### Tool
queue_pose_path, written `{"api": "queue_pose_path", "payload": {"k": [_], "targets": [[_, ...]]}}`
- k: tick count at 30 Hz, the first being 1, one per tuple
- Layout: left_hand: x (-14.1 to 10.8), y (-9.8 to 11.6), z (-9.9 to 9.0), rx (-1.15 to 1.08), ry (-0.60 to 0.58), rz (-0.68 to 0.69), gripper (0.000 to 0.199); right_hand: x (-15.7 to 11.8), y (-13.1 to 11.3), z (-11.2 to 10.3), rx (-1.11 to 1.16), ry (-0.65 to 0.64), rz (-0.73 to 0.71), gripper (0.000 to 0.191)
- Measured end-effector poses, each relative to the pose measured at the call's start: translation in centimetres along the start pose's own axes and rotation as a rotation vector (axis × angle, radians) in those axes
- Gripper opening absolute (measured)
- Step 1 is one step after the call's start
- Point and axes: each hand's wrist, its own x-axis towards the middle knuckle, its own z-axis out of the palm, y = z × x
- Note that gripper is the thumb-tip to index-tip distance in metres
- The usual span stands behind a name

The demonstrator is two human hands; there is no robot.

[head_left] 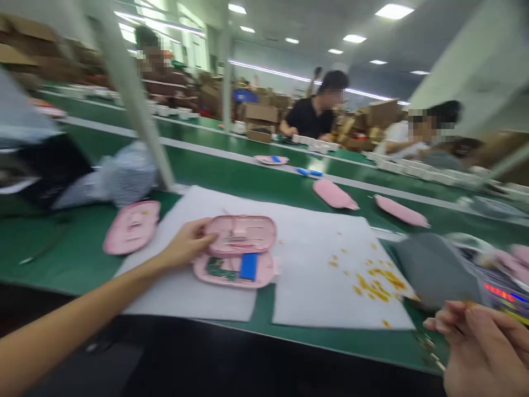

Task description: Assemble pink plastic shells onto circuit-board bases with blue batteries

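My left hand (187,242) grips the near left edge of an open pink zip case (241,234), which lies on a white foam sheet (318,275). Small metal tools sit in the case's upper half. The lower half holds a green piece (218,269) and a blue piece (248,266). At the lower right, my right hand (483,347) is curled, its fingertips near a grey pouch (436,270). The picture is too blurred to show whether those fingers hold anything. Yellow-gold bits (376,284) lie scattered on the foam, out of reach of neither hand's fingertips by only a short gap.
Another pink case (132,227) lies left of the foam on a green conveyor belt (82,248). Pink cases and blue items lie on the belt beyond. Two co-workers (314,110) sit across it among cardboard boxes. A white pillar (132,99) stands at the left.
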Motion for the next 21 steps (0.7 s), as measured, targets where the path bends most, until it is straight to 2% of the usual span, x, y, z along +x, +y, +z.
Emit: {"api": "queue_pose_path", "payload": {"k": [2,4,5,7,9,12,14,16,19,21], "targets": [[-1.2,-0.8,-1.7,-0.083,-0.015,-0.012,0.043,-3.0,-2.2,6.0,-0.025,-0.415,-0.165,0.016],[-1.3,-1.2,-2.0,-0.178,-0.057,0.008,0.039,-6.2,-3.5,12.6,-0.03,-0.825,-0.307,0.021],[-1.2,-1.2,-1.9,-0.206,-0.07,0.02,0.037,-7.7,-3.8,15.8,-0.041,-0.964,-0.362,0.025],[-1.1,-1.2,-1.5,-0.25,-0.08,0.052,0.034,-10.3,-3.9,20.9,-0.084,-1.12,-0.505,0.027],[-1.3,-1.3,-1.4,-0.28,-0.081,0.088,0.031,-12.5,-3.8,23.8,-0.111,-1.227,-0.681,0.025],[-1.6,-1.8,-1.6,-0.267,-0.077,0.122,0.025,-14.9,-3.9,24.6,-0.061,-1.303,-0.865,0.022],[-1.5,-2.3,-1.7,-0.283,-0.082,0.16,0.021,-15.7,-4.0,24.3,-0.033,-1.361,-0.879,0.021],[-1.4,-2.8,-1.7,-0.335,-0.086,0.189,0.02,-15.7,-3.7,24.2,-0.102,-1.38,-0.878,0.02],[-1.2,-3.1,-1.5,-0.327,-0.059,0.154,0.016,-15.2,-2.6,24.3,-0.252,-1.226,-0.959,0.019],[-1.3,-3.1,-1.4,-0.303,-0.03,0.103,0.014,-15.1,-2.0,24.0,-0.196,-1.13,-1.007,0.015]]}}
